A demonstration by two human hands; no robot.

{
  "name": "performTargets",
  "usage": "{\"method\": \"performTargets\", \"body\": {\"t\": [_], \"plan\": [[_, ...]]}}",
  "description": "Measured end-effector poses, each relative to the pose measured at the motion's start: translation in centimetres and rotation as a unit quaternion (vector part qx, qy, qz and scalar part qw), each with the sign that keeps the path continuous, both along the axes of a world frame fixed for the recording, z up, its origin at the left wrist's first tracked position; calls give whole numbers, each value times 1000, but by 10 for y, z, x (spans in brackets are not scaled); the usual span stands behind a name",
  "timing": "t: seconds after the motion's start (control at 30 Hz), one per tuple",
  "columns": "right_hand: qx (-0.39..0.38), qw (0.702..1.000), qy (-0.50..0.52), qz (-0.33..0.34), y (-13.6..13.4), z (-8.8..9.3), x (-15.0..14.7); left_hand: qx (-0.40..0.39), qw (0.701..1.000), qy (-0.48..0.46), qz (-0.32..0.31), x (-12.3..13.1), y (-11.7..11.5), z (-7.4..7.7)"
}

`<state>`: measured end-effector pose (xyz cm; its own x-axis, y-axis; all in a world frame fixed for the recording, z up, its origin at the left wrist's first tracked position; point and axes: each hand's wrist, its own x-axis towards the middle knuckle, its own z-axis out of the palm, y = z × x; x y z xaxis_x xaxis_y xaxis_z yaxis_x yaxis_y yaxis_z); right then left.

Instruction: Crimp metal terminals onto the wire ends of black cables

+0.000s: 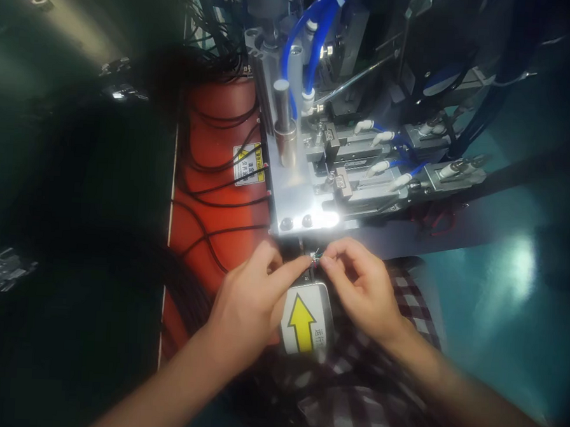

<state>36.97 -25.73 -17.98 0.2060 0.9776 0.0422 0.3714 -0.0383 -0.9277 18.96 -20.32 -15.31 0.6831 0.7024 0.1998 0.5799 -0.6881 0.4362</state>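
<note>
My left hand (252,294) is closed, its thumb and forefinger meeting near the front of the machine. Opposite it, my right hand (365,284) pinches with thumb and forefinger, the other fingers curled in. Between both sets of fingertips is a small bunch of thin wires (316,258), light-coloured and spread at the ends. How the wires run behind the fingers is hidden. A white plate with a yellow arrow (303,319) lies just below the hands. Directly above them is the machine's metal block (293,198), brightly lit at its front edge.
An orange-red machine base (217,133) on the left carries several black cables (218,203) and a warning label (249,165). Blue air hoses (318,24) and pneumatic slides (369,192) fill the upper right. A thicker black cable bundle (185,291) runs beside the left forearm. Checked fabric (351,408) is below.
</note>
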Motion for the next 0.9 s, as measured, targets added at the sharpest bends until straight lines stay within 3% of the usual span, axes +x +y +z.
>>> {"method": "performTargets", "body": {"t": [0.37, 0.73, 0.9], "plan": [[-91, 985, 146, -22, 1, 4, -4, 3, 1000, -2, -3, 1, 0, 2], [-109, 981, 156, -30, 3, 3, -4, 1, 1000, -6, -5, 1, 0, 1], [-99, 990, 91, -32, 3, 7, -6, 8, 1000, -9, -8, 0, -1, -1]]}}
